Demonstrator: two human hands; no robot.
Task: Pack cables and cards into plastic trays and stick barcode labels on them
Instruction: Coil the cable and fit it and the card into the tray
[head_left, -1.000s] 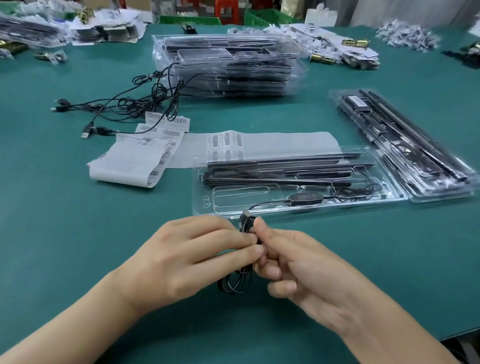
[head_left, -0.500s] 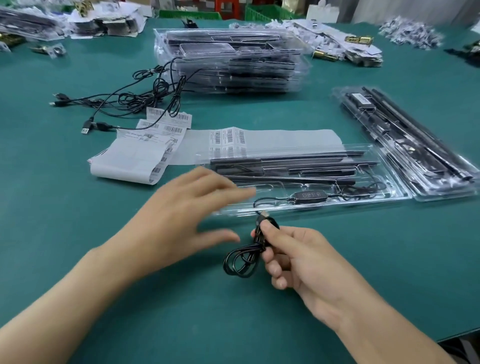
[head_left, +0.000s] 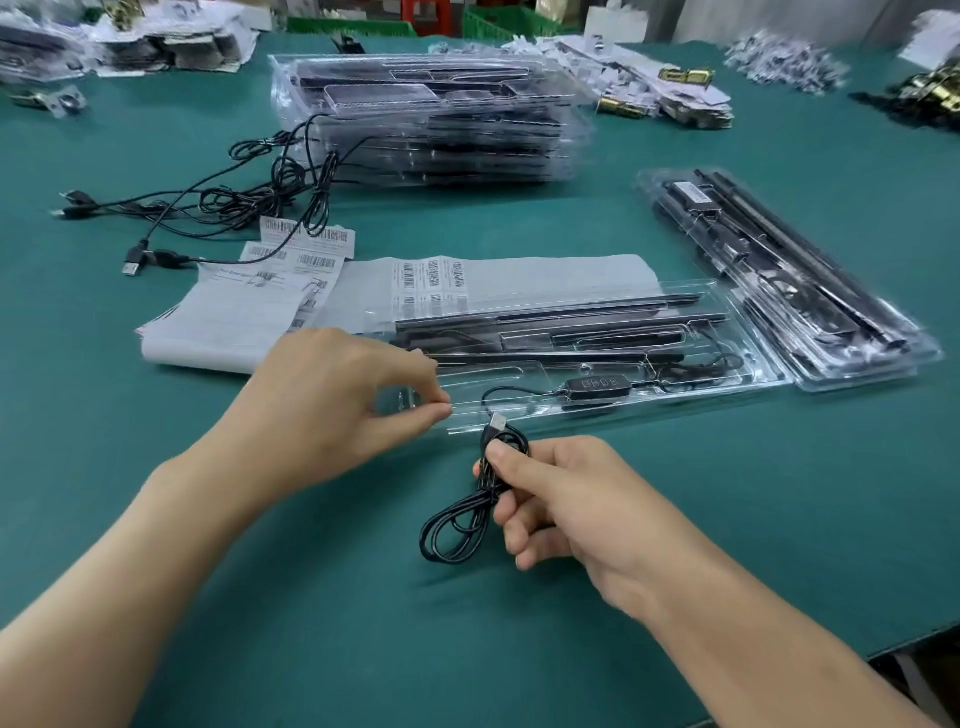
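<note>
Head view: left grip has quit the coiled cable to pinch the tray corner; right grip alone clasps the coil, so seating looks next.

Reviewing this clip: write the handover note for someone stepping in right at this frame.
Left hand: pinches the near-left edge of the clear plastic tray.
Right hand: grips the coiled USB cable, its plug at the tray's near rim.
Done: inline controller and black strips lie in the tray.
Left: seat the coil in the tray, then stick on a barcode label.
</note>
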